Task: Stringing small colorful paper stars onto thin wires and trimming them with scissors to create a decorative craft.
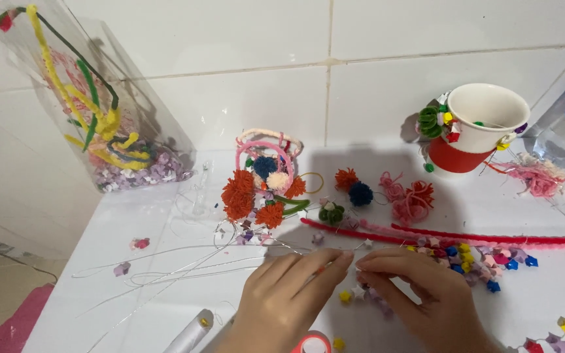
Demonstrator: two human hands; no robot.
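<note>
Pinched between the fingertips of the left hand (282, 297) and the right hand (420, 294) is a thin silver wire (184, 261), its length trailing leftward across the white table (537, 307). Paper stars (485, 258) are heaped just right of the hands.

Orange pompoms (240, 195), a navy pompom (361, 193), red pipe cleaners (361, 234), multicoloured paper stars (485, 258) and a white, red-banded cup (475, 127) lie on the white worktop (165, 274).
</note>
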